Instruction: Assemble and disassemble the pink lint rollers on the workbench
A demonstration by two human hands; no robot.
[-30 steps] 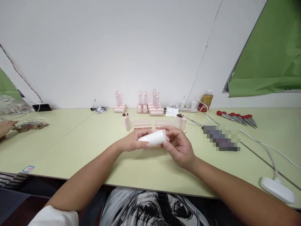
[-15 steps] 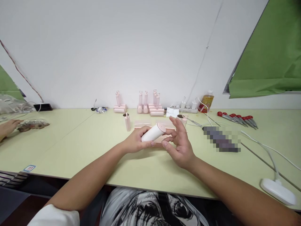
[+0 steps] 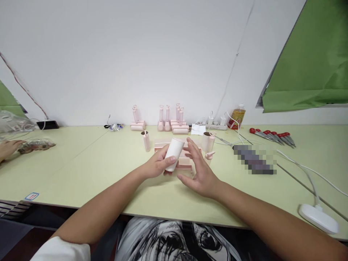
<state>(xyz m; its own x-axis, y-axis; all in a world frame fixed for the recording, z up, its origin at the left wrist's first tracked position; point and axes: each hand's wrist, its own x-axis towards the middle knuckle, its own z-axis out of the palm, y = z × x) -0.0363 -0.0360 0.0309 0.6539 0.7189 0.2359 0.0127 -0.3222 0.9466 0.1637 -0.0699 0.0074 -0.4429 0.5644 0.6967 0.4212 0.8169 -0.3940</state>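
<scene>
My left hand [image 3: 159,163] is wrapped round a white roll [image 3: 174,154], which tilts with its upper end to the right. Just right of the roll, my right hand [image 3: 202,175] has its fingers spread and holds nothing. Behind both hands lie pink, partly see-through parts [image 3: 185,167] on the table, half hidden by the hands and the roll. A small pink handle piece [image 3: 146,141] stands left of them, and another [image 3: 211,143] stands to the right, each beside a roll with a dark opening.
Several pink rollers [image 3: 181,129] stand along the wall. A bottle [image 3: 236,116], red-capped tools [image 3: 274,137], a pixelated dark object [image 3: 254,159] and a white device [image 3: 318,218] are on the right. At far left, another person's hand [image 3: 10,148] touches a plastic bag [image 3: 36,145].
The white roll has turned more upright in my left hand. My right hand has moved slightly left and down, its fingers spread wider.
</scene>
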